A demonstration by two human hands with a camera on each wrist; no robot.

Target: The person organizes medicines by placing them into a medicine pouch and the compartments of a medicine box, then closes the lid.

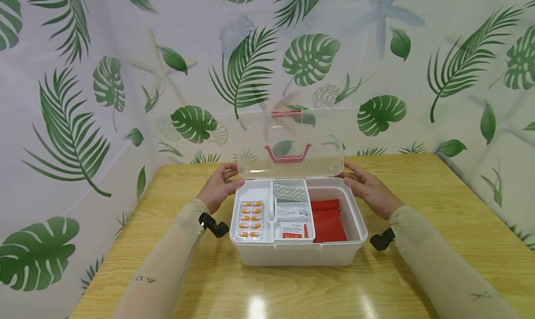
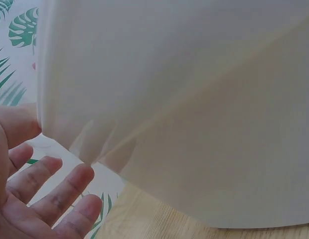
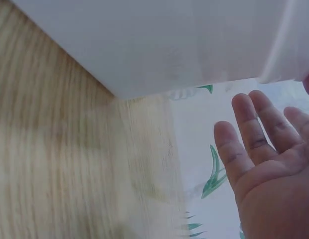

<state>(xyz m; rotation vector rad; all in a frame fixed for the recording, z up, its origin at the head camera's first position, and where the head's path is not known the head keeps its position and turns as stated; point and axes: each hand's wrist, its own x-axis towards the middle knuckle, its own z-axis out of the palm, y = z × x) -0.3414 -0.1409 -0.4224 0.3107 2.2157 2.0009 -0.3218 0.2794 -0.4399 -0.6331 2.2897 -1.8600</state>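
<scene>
A white plastic medicine box [image 1: 296,256] stands on the table, its clear lid [image 1: 251,154] raised at the back. My left hand [image 1: 219,187] is at the box's back left corner, thumb at the rim and fingers reaching behind. In the left wrist view those fingers [image 2: 60,196] are spread and loosely bent beside the box wall [image 2: 194,124]. At the back right corner, my right hand [image 1: 372,192] has its thumb by the rim. Its fingers [image 3: 251,132] extend nearly straight past the box in the right wrist view.
Inside, a white tray [image 1: 271,235] carries a capsule blister pack [image 1: 251,220], a tablet blister pack [image 1: 290,192] and small white packets [image 1: 292,212]. A red pouch [image 1: 329,221] lies in the right compartment. Behind the wooden table [image 1: 200,272] hangs a leaf-patterned cloth [image 1: 267,77].
</scene>
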